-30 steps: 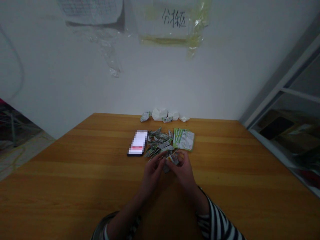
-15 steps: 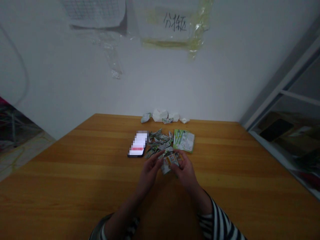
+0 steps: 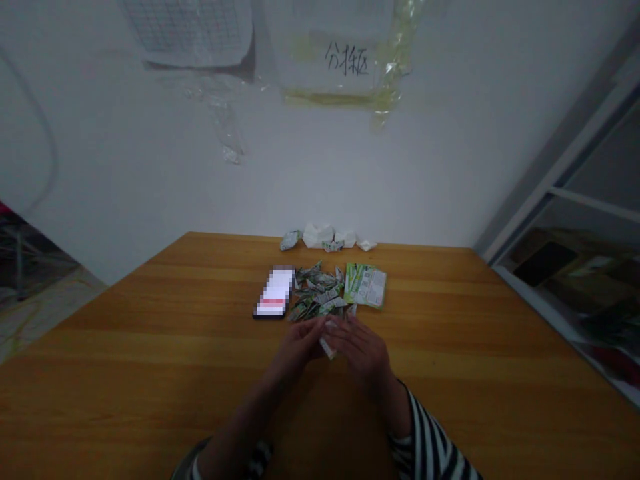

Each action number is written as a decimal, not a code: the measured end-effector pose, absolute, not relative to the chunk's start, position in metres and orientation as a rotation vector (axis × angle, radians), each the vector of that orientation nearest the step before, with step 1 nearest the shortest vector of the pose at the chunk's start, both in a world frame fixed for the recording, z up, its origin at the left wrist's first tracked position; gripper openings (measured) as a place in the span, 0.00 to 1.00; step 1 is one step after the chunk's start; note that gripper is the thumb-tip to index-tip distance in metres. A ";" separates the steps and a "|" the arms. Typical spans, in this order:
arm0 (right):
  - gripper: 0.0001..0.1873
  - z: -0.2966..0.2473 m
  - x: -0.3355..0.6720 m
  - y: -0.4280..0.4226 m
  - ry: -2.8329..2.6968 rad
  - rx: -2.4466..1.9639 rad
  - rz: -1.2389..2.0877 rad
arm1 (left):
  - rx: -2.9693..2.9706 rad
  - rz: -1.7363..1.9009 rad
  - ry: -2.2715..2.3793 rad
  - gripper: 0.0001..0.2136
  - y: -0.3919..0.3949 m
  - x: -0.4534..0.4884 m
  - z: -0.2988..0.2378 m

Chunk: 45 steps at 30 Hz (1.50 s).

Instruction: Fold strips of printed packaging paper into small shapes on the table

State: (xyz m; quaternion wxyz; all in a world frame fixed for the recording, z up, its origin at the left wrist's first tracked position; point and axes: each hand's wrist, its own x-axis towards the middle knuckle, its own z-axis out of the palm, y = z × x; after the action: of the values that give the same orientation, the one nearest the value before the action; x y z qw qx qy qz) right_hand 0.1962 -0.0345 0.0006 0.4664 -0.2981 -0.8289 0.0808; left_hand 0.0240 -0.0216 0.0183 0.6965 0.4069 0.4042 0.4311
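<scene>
My left hand point(image 3: 299, 344) and my right hand point(image 3: 364, 348) meet low over the middle of the table, closed on a small printed piece of paper point(image 3: 328, 348). Most of that paper is covered by my fingers; a pale strip pokes out below them. The right fingers lie across its top, while the left thumb and fingers pinch its left side. Just beyond my fingertips spreads a heap of folded printed paper pieces point(image 3: 320, 292). A flat stack of green and white printed sheets point(image 3: 367, 287) lies to the heap's right.
A phone point(image 3: 274, 293) with a lit, blurred screen lies left of the heap. White crumpled tissues point(image 3: 319, 236) and a crumpled printed wad point(image 3: 290, 241) sit at the wooden table's point(image 3: 150, 313) back edge, against the wall. A shelf frame point(image 3: 555, 193) stands at right.
My right hand has turned over the paper, so its colourful printed face is now covered. Both hands have come closer together and sit slightly lower in view.
</scene>
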 end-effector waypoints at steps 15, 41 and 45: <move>0.16 -0.010 0.182 -0.028 -1.269 -1.046 1.282 | 1.076 1.010 0.922 0.18 -0.024 0.025 0.010; 0.29 -0.014 0.183 -0.038 -2.101 -0.937 -0.191 | 0.909 1.095 1.080 0.20 -0.022 0.026 0.022; 0.29 -0.013 0.180 -0.039 -2.156 -0.909 -0.237 | 0.957 1.111 1.144 0.20 -0.021 0.024 0.019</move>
State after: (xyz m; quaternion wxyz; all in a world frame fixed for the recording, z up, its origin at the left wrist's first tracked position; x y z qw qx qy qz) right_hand 0.1800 -0.0388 -0.0128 0.3846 -0.3567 -0.8463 -0.0930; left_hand 0.0236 -0.0211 0.0190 0.5979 0.4123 0.4932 0.4788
